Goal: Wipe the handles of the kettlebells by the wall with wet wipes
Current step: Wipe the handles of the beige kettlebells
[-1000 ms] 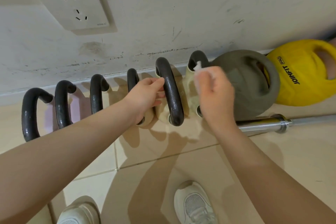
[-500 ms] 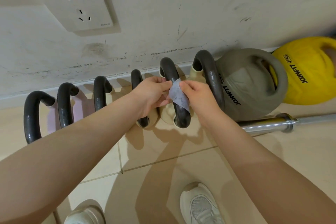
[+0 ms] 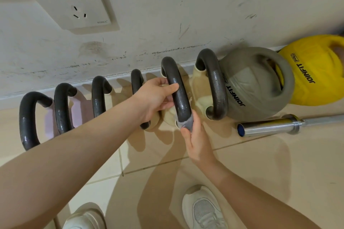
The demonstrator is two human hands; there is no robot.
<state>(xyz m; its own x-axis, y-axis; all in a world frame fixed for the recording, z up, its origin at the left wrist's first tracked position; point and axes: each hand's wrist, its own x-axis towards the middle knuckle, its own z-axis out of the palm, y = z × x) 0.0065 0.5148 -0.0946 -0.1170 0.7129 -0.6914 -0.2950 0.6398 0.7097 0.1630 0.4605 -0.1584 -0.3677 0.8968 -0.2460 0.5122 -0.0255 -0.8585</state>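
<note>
By the scuffed wall point(image 3: 204, 24), the left hand point(image 3: 155, 98) grips a dark handle point(image 3: 176, 89), the right hand point(image 3: 197, 141) pinches a wet wipe point(image 3: 187, 123) around its bottom, and a silver bar point(image 3: 270, 126) lies just beside the right hand.

White wall point(image 3: 204, 15) was scuffed, dark marks low down. White socket plate point(image 3: 72, 3) sat upper left. Beige floor tiles point(image 3: 279, 173) had grey grout lines, with soft shadows. A pale skirting strip point(image 3: 115, 77) ran along the wall's base.

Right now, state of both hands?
Left hand: closed on the handle, steadying it.
Right hand: pinching the wipe around the handle's near end.
</note>
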